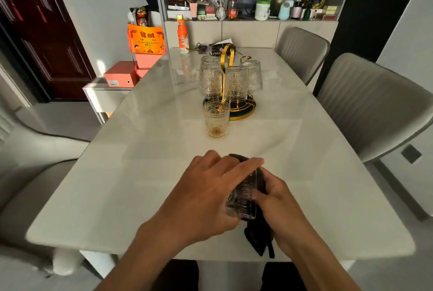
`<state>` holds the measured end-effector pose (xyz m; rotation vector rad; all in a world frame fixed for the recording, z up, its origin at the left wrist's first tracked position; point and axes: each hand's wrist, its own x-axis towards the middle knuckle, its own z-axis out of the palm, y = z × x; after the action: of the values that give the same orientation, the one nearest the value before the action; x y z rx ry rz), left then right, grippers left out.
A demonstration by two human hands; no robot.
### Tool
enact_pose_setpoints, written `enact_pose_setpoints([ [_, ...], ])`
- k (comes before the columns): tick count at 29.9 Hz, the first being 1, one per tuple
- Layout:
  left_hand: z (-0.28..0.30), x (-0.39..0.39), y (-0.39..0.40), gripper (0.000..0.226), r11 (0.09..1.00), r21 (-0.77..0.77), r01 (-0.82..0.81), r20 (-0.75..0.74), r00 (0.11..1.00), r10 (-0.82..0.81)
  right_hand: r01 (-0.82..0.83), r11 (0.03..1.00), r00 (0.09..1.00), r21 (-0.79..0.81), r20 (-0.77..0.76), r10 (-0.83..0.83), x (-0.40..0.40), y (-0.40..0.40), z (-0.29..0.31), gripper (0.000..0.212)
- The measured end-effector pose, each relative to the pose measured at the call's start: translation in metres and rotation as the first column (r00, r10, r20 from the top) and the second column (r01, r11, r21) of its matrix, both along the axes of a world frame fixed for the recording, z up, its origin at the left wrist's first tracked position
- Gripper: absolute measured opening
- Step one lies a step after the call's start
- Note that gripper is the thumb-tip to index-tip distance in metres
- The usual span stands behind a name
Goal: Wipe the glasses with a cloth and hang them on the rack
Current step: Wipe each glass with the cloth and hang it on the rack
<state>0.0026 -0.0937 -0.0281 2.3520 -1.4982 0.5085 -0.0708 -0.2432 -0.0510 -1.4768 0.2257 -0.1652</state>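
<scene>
While wiping near the rack [230, 84]: glass [243, 199] gripped sideways.
Left hand [206, 194] fingers curled over glass; right hand [275, 197] pinching cloth [257, 236]; long axis pointing rackward.

Clear embossed glasses [235, 84]; gold rack [228, 56]; dark cloth [259, 232]; white marbled table [140, 150].

One glass [216, 121] stands on the table [140, 150] before the rack [230, 84]

Bare forearms, no sleeves; dark trousers [178, 276]
</scene>
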Motion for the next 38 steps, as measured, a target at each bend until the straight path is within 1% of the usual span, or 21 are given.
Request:
enact_pose_setpoints([
  [2, 0.007, 0.002, -0.002, 0.096, 0.997, -0.050, 0.059, -0.029, 0.998, -0.061, 0.059, 0.987, 0.998, 0.147, -0.007, -0.059, 0.001, -0.003, -0.002, 0.045],
  [4, 0.007, 0.004, -0.001, 0.080, 0.965, -0.246, 0.095, -0.147, 0.980, -0.134, 0.059, 0.955, 0.997, 0.291, 0.022, -0.068, 0.000, -0.005, -0.006, 0.032],
  [6, 0.000, 0.002, -0.001, 0.050, 0.864, -0.499, 0.066, -0.227, 0.952, -0.204, -0.050, 0.894, 0.998, 0.445, 0.064, 0.024, -0.003, -0.001, -0.008, 0.022],
  [8, -0.010, -0.006, -0.009, 0.019, 0.708, -0.704, -0.061, -0.335, 0.907, -0.255, -0.127, 0.876, 0.990, 0.466, 0.119, 0.080, -0.003, 0.000, -0.006, 0.034],
  [10, -0.013, -0.005, -0.018, 0.014, 0.638, -0.680, -0.362, -0.608, 0.765, -0.214, -0.050, 0.978, 0.986, 0.202, 0.165, 0.016, 0.002, -0.003, -0.004, 0.043],
  [11, -0.009, 0.000, -0.023, 0.022, 0.685, -0.534, -0.495, -0.790, 0.582, -0.195, 0.084, 0.993, 0.973, -0.085, 0.222, -0.063, 0.004, -0.007, -0.001, 0.044],
  [12, -0.008, 0.008, -0.024, 0.027, 0.753, -0.372, -0.543, -0.913, 0.363, -0.189, 0.195, 0.915, 0.956, -0.352, 0.278, -0.096, 0.006, -0.013, 0.001, 0.041],
  [13, -0.008, 0.013, -0.023, 0.030, 0.788, -0.284, -0.546, -0.957, 0.205, -0.204, 0.261, 0.846, 0.944, -0.465, 0.307, -0.123, 0.007, -0.016, -0.002, 0.039],
  [14, -0.013, 0.014, -0.021, 0.032, 0.777, -0.317, -0.544, -0.948, 0.191, -0.253, 0.306, 0.814, 0.932, -0.494, 0.330, -0.149, 0.008, -0.016, -0.006, 0.039],
  [17, -0.031, -0.001, -0.023, 0.023, 0.581, -0.720, -0.380, -0.662, 0.628, -0.409, 0.161, 0.983, 0.964, -0.088, 0.226, -0.138, 0.008, -0.008, -0.012, 0.045],
  [18, -0.040, -0.003, -0.022, 0.019, 0.554, -0.762, -0.336, -0.594, 0.703, -0.390, 0.096, 0.995, 0.976, 0.003, 0.198, -0.094, 0.009, -0.006, -0.013, 0.046],
  [20, -0.040, 0.005, -0.021, 0.021, 0.581, -0.678, -0.451, -0.709, 0.612, -0.352, 0.063, 0.994, 0.982, -0.093, 0.182, -0.045, 0.008, -0.010, -0.013, 0.044],
  [22, -0.028, 0.024, -0.020, 0.032, 0.712, -0.424, -0.559, -0.902, 0.328, -0.280, 0.156, 0.957, 0.974, -0.246, 0.200, -0.108, 0.009, -0.015, -0.009, 0.038],
  [23, -0.026, 0.029, -0.018, 0.033, 0.762, -0.375, -0.529, -0.922, 0.303, -0.243, 0.195, 0.949, 0.966, -0.249, 0.216, -0.142, 0.009, -0.016, -0.012, 0.037],
  [26, -0.026, 0.016, -0.020, 0.026, 0.739, -0.648, -0.187, -0.624, 0.686, -0.374, 0.109, 0.991, 0.980, 0.074, 0.160, -0.119, 0.009, -0.006, -0.013, 0.033],
  [27, -0.033, 0.010, -0.021, 0.031, 0.684, -0.722, -0.100, -0.511, 0.744, -0.431, 0.081, 0.982, 0.983, 0.172, 0.150, -0.108, 0.009, -0.004, -0.012, 0.031],
  [29, -0.029, 0.014, -0.021, 0.024, 0.671, -0.717, -0.189, -0.566, 0.720, -0.402, 0.096, 0.994, 0.977, 0.048, 0.187, -0.104, 0.009, -0.010, -0.011, 0.037],
  [32, -0.012, 0.036, -0.020, 0.035, 0.876, -0.379, -0.298, -0.870, 0.437, -0.228, 0.243, 0.921, 0.944, -0.305, 0.294, -0.151, 0.008, -0.017, -0.007, 0.039],
  [33, -0.012, 0.035, -0.020, 0.034, 0.885, -0.363, -0.292, -0.876, 0.431, -0.217, 0.274, 0.913, 0.935, -0.302, 0.307, -0.179, 0.007, -0.017, -0.011, 0.040],
  [36, -0.021, 0.015, -0.023, 0.021, 0.658, -0.710, -0.252, -0.573, 0.750, -0.331, 0.186, 0.970, 0.955, -0.158, 0.261, -0.140, 0.008, -0.007, -0.006, 0.046],
  [38, -0.027, 0.011, -0.021, 0.023, 0.612, -0.722, -0.322, -0.612, 0.710, -0.349, 0.176, 0.937, 0.942, -0.301, 0.327, -0.071, 0.008, -0.009, -0.004, 0.039],
])
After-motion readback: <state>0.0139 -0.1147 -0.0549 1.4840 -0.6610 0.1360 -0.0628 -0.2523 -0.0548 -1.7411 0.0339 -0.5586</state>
